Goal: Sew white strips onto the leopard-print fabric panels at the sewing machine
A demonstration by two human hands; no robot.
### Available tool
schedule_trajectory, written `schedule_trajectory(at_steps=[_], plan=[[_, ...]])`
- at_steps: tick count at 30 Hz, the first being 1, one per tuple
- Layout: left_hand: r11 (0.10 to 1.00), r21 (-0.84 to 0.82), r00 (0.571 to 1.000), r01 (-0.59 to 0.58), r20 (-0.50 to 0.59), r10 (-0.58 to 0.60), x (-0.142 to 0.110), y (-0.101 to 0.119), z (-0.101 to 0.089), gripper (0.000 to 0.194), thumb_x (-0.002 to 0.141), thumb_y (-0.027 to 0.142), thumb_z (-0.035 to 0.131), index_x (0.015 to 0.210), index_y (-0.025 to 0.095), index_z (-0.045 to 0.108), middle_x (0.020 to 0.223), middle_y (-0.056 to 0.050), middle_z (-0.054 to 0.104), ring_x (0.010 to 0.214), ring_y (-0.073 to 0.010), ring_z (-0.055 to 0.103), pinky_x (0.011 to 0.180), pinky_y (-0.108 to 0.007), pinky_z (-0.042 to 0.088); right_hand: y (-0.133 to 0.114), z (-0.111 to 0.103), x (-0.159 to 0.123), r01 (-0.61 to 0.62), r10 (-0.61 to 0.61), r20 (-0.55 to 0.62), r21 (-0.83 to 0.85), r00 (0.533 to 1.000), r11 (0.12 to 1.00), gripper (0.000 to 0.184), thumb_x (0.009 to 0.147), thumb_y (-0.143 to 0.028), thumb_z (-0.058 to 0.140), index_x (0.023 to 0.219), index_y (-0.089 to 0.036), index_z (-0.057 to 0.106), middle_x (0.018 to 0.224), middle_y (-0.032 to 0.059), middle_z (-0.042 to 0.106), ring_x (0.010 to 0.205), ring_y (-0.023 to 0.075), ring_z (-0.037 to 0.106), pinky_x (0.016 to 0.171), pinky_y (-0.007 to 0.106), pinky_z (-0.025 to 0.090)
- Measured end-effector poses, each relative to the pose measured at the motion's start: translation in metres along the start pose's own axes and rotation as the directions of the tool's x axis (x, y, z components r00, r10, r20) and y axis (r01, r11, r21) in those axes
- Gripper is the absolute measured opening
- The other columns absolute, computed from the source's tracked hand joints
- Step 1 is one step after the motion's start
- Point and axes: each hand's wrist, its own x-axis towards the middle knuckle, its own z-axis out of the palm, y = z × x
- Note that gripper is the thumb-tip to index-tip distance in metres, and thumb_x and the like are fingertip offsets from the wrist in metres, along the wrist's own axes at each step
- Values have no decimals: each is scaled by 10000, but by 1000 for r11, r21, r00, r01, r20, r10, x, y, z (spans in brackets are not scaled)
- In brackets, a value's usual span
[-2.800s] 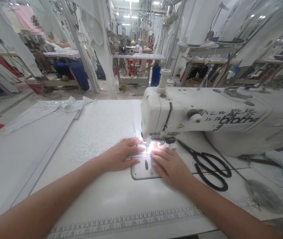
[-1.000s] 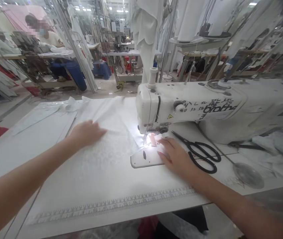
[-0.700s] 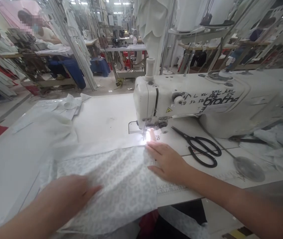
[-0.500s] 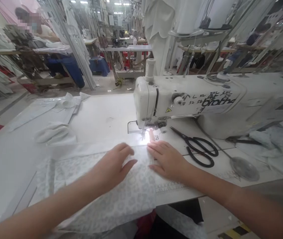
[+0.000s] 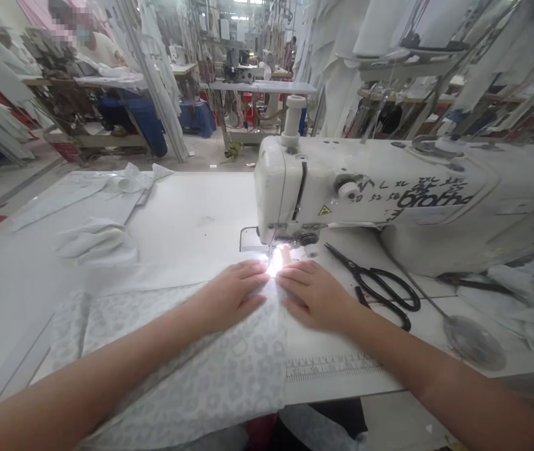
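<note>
A pale fabric piece with a grey leopard print point(image 5: 229, 369) and a plain white strip point(image 5: 154, 275) along its far edge lies under the needle area of a white sewing machine point(image 5: 276, 188). My left hand point(image 5: 232, 297) rests on the fabric just left of the lit needle, its fingers stretched out flat. On the other side, my right hand point(image 5: 318, 294) lies on the fabric's right edge, fingers extended toward the presser foot. Glare from the machine's lamp hides the foot and the foremost fingertips. Black-handled scissors point(image 5: 384, 288) lie beyond my right hand.
A crumpled white cloth point(image 5: 98, 241) lies at the table's left. Rulers mark the front edge point(image 5: 323, 368). A round grey object point(image 5: 474, 341) and scrap fabric point(image 5: 530, 294) sit at right. Behind, a person point(image 5: 100, 50) works among other machines.
My left hand has come down and forward onto the fabric beside the needle. My right hand stays near the needle. The view has shifted slightly, and the scissors appear a little farther right.
</note>
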Motion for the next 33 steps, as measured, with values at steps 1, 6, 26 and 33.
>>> schedule_trajectory(at_steps=[1,6,26,33], plan=[[1000,6,1000,2,10,-2,0,0,0,340,884,290,449,1200,185,513,1251,-78,543,1210,-235,436,1030,-425,374,-1,0,-2,-13,13,4,3,1000,1000,303,854,-253,474,1119,-126,550,1097,104,603,1064,264,487,923,438,395],[999,32,999,4,39,-5,0,-5,1,371,884,295,441,1235,188,490,1295,-74,512,1237,-242,407,1027,-434,367,-1,1,-4,-47,47,23,2,999,999,358,854,-285,471,1173,-135,534,1125,106,600,1092,274,478,939,464,383],[997,71,999,-42,37,39,20,-30,-7,334,879,263,442,1195,182,512,1297,-76,511,1220,-214,427,1063,-393,309,1,-15,-6,-143,140,-42,-108,989,984,300,886,-251,443,1146,-136,540,1119,130,606,1032,277,530,884,459,447],[998,60,998,-33,53,30,18,-30,-7,343,869,255,439,1199,194,510,1298,-76,509,1234,-226,413,1058,-418,310,7,-63,-80,-576,566,-105,-124,817,808,203,890,-329,412,995,-205,534,1000,116,603,883,281,597,693,398,519]])
